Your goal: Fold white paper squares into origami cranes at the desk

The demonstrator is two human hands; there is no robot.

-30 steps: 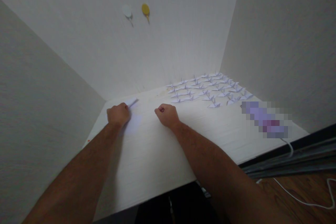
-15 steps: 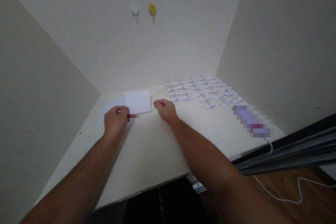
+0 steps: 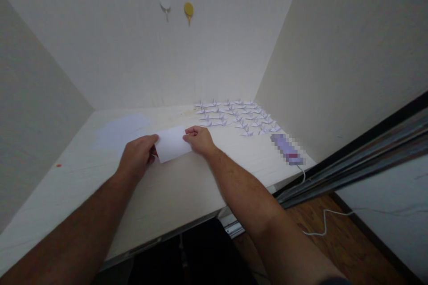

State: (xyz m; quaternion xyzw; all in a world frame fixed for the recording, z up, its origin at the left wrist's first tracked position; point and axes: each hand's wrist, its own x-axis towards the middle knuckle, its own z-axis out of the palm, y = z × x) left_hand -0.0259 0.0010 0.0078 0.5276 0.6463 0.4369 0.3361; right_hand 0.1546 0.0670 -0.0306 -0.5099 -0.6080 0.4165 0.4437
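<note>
Presently, one item in hand, others catalogued around it.

1. Paper (image 3: 172, 144): white, rectangular, near the middle of the worktop (image 3: 167, 187), held between the two hands. Whether its lower edge touches the surface or hangs just above it, I cannot tell. No crease shows on the visible face.

2. Left hand (image 3: 137, 156): pinched on the paper's left edge, thumb side towards the sheet, fingers curled under.

3. Right hand (image 3: 199, 139): pinched on the paper's upper right edge, fingertips closed over it, knuckles up.

4. Cranes (image 3: 234, 116): many small folded paper ones, in rows at the far right of the worktop, well apart from the hands.

5. Sheets (image 3: 120, 131): pale, flat, lying at the far left, just beyond the left hand.

6. Blurred item (image 3: 287, 150): near the right edge, with a white cable (image 3: 302, 173) running off to the floor.

7. Hooks (image 3: 188, 9): two round ones, white and yellow, on the back wall.

8. Red spot (image 3: 59, 165): on the left of the worktop.

Step, as judged: a fresh piece is taken up and squared between both hands, no folding yet visible. A next move calls for a light, even grip at both ends, since thin paper buckles readily, and for the bare surface below it as backing.
</note>
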